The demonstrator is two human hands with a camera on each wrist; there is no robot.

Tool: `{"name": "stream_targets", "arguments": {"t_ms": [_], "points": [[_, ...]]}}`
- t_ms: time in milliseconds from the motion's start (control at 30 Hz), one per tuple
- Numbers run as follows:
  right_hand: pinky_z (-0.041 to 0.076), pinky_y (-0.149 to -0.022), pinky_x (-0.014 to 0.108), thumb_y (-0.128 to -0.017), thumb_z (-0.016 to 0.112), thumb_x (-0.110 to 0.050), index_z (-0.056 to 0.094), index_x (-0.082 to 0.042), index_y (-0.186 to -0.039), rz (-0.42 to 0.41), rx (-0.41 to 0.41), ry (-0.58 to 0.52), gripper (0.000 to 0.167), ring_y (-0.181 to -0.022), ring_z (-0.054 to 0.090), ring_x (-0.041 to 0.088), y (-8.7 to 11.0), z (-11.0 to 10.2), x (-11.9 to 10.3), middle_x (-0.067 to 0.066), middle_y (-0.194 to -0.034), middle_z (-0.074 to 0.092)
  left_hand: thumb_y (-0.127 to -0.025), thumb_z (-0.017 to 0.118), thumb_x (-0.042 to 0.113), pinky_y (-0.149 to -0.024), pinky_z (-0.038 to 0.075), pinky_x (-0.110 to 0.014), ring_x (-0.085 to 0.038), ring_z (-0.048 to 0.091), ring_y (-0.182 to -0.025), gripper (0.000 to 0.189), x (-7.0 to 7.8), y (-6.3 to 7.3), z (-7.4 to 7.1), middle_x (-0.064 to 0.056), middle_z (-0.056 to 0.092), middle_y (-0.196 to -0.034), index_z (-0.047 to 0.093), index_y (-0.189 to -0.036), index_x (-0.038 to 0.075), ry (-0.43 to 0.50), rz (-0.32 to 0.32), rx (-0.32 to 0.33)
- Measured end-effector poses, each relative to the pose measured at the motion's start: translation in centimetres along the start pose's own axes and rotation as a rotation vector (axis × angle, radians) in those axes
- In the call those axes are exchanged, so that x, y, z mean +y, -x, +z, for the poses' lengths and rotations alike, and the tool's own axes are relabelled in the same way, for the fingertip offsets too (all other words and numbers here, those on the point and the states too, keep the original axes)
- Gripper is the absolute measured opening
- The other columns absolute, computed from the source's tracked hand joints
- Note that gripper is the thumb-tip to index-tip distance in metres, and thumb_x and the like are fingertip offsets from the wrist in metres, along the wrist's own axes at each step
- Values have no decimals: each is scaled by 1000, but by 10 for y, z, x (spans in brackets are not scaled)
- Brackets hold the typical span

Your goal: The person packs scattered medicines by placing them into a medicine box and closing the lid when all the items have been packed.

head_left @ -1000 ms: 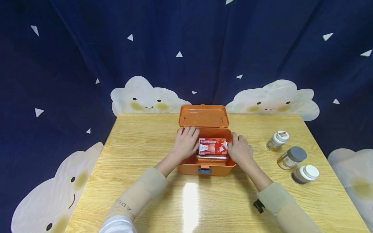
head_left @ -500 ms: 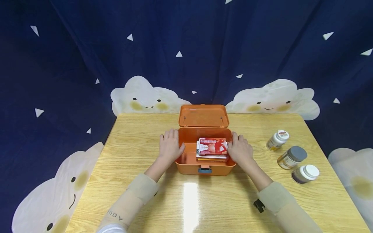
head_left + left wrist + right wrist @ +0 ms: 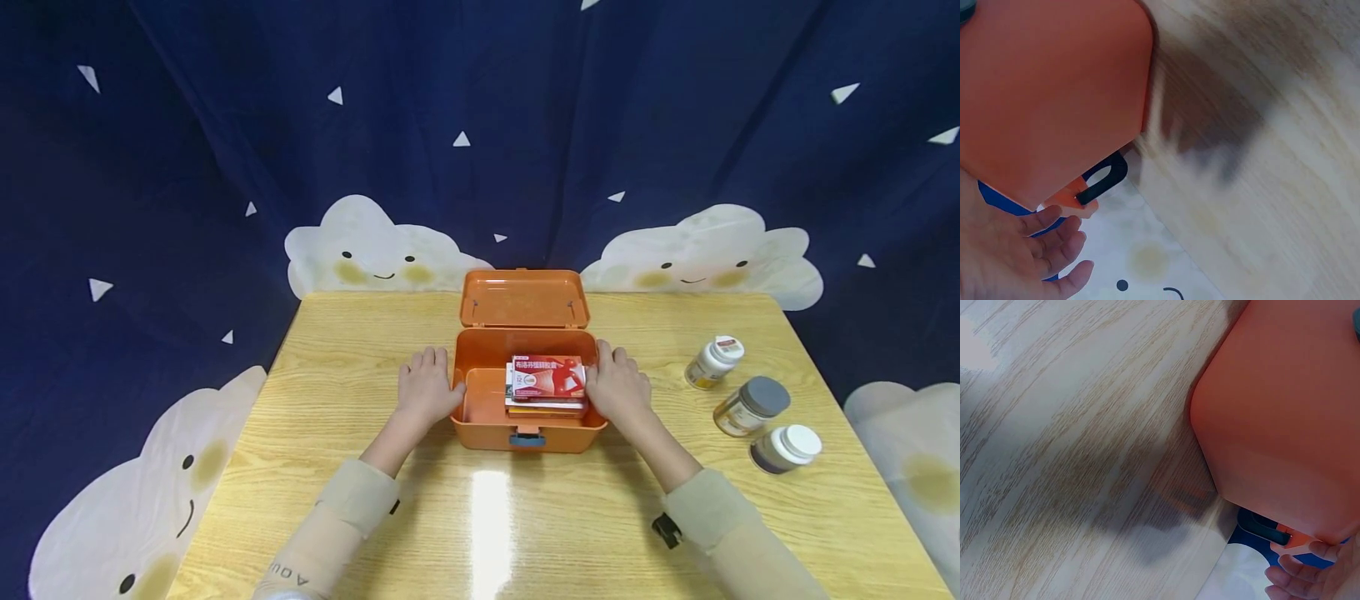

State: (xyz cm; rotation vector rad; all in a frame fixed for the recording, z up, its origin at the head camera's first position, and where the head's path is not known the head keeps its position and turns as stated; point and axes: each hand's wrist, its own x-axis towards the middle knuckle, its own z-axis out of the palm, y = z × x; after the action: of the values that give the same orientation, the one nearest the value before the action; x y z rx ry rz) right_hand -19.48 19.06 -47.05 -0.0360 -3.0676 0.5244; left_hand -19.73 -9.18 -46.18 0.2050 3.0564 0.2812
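An orange plastic storage box (image 3: 491, 437) stands on the table with its hinged lid (image 3: 523, 300) thrown back. Inside, toward the right, several medicine cartons lie stacked, a red-and-white medicine carton (image 3: 547, 379) on top. My left hand (image 3: 429, 387) is at the left rim, its thumb lying over the edge and its fingers outside; the left wrist view shows these fingers (image 3: 1063, 247) spread and relaxed. My right hand (image 3: 621, 387) holds the right rim, thumb over the inner side. In the right wrist view its loosely bent fingers (image 3: 1297, 569) are beside the outer wall (image 3: 1279, 419).
Three pill bottles are at the right of the table: a white-capped one at the back (image 3: 715, 362), a grey-capped one (image 3: 752, 406) and another white-capped bottle (image 3: 786, 450). A blue latch (image 3: 527, 439) is on the box's front. A dark blue curtain (image 3: 420, 108) hangs behind.
My left hand has come out of the storage box, off the cartons, and moved left to the outside of its left rim. The right hand has stayed at the right rim.
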Motion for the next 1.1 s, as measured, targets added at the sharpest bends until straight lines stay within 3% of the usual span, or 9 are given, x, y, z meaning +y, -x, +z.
{"name": "stream_targets", "arguments": {"t_ms": [200,467,933,1100], "points": [[41,-71,57,-91,37,-22,36,-4,-131,-3,4,-3,44,-95,50,45,0,1,0,27,-112,47,-86,49,35,-93,32,-52,-33,40,-117,56,-1,-2,4,-17,45,-128,41,-130,3,20,-16,-51],[41,-73,57,-91,37,-25,32,-3,-135,15,-21,-2,48,-99,48,43,-2,1,1,27,-116,44,-88,47,28,-84,36,-49,-31,44,-105,42,2,-3,6,-13,48,-113,41,-123,6,25,7,-58],[40,-76,58,-92,38,-28,29,-3,-137,7,-43,14,52,-103,46,46,-2,-3,0,29,-121,43,-88,46,26,-84,37,-49,-32,45,-106,43,3,0,5,-15,49,-116,40,-125,4,54,7,-53],[42,-73,58,-92,41,-30,28,-2,-138,-9,-73,-68,55,-101,50,46,-4,-10,3,30,-120,44,-88,46,25,-84,37,-49,-32,45,-107,43,3,0,4,-14,49,-116,40,-125,4,58,9,-61]]}}
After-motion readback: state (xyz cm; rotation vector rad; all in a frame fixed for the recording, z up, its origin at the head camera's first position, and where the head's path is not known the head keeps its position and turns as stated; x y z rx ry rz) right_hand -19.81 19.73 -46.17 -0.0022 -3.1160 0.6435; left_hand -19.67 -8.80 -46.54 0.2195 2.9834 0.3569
